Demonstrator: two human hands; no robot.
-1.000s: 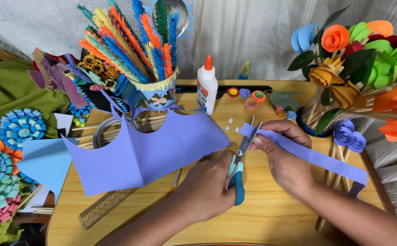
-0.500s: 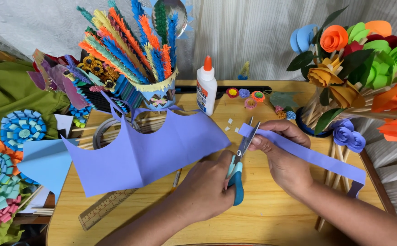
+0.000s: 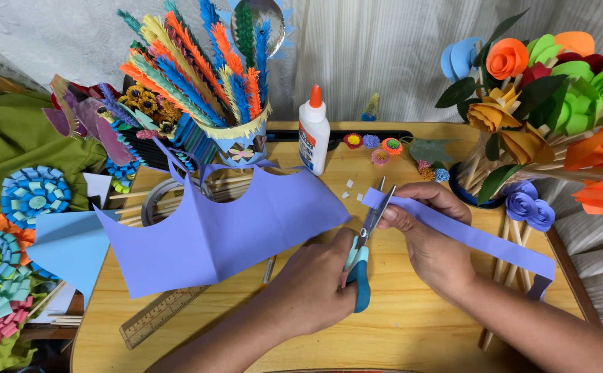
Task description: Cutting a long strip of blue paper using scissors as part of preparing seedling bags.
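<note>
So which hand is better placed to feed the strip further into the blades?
Probably the right hand: it already pinches the purple strip beside the scissors, which occupy the left hand.

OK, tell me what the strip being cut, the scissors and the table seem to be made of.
Purple strip: matte coloured paper, bending limply past the right hand. Scissors: shiny metal blades and glossy teal handles, likely plastic, in the left hand. Table: pale wood or wood-look laminate, showing grain lines and a faint sheen.

matt purple paper strip (image 3: 467, 235), metal-bladed plastic-handled scissors (image 3: 363, 252), smooth wooden table (image 3: 412, 324)
</note>
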